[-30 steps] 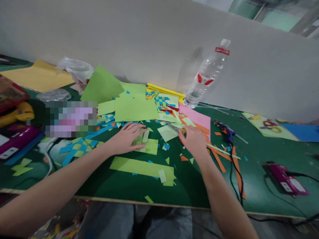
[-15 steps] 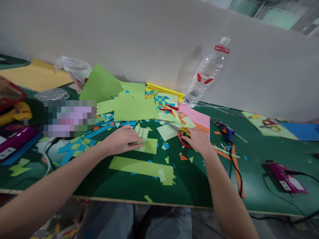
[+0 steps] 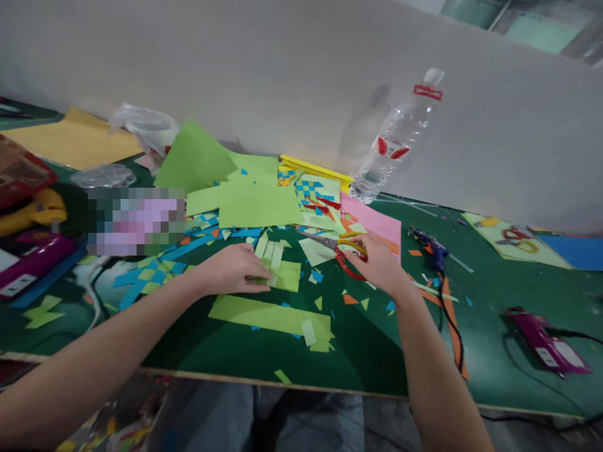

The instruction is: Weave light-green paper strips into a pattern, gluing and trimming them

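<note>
My right hand (image 3: 377,262) is closed on the handles of a pair of scissors (image 3: 332,242) with red and yellow loops. The blades point left, over pale green paper. Palm down, my left hand (image 3: 233,269) reaches over a small light green paper piece (image 3: 288,276) with paler strips (image 3: 271,252) on it. Its fingertips rest at the left side of that piece, with a gap between thumb and fingers. Nearer the table edge lies a long green paper strip (image 3: 268,315). A large green sheet (image 3: 261,204) lies beyond both hands.
Blue and green woven paper (image 3: 157,274) and scraps lie at the left. A plastic bottle (image 3: 396,144) leans against the wall. At the right are a blue glue gun (image 3: 434,252), a purple power strip (image 3: 549,342) with cables, and other scissors (image 3: 518,240).
My right hand has taken up the scissors by the handles, and their blades now reach farther left. My left hand has shifted slightly nearer over the green paper. The view has moved a little.
</note>
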`<state>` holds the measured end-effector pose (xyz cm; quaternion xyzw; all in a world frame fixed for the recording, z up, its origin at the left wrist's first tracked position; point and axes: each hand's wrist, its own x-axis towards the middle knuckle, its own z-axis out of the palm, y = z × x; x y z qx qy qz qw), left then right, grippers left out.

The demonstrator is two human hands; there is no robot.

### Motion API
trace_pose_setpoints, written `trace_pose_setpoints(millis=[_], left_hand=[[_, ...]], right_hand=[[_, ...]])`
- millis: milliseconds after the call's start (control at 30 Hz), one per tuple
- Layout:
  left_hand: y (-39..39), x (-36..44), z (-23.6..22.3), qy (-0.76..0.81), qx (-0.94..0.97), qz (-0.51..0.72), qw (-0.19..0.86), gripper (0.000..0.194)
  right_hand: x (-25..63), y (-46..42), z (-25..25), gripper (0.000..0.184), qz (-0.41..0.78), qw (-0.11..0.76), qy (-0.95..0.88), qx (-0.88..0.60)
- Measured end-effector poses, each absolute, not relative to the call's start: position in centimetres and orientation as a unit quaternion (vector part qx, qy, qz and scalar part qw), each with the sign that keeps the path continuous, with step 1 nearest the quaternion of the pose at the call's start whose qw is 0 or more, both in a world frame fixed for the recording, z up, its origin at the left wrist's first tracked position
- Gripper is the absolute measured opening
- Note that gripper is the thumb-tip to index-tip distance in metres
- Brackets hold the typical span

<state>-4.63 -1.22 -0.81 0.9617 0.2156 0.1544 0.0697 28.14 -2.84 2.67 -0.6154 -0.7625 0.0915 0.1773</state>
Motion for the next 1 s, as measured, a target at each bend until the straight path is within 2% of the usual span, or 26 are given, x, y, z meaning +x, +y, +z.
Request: trace_pose_setpoints(millis=[200,433,1000], left_hand=[[-1.2,-4.7,-1.1,0.2,0.964,0.162,0.073,0.023],[-1.1,-4.6,-1.1,0.196,0.964,0.163,0.073,0.021],[-1.2,-4.6,-1.3,0.2,0.964,0.159,0.077,0.022]], right_hand=[[26.5,-3.1,2.1,0.025,0.135,0.154,-0.817,-0.539],[25.3,-2.9,0.8,0.018,0.098,0.14,-0.816,-0.553],[25.2,-2.3,-0.1,0.019,0.066,0.121,-0.776,-0.616]])
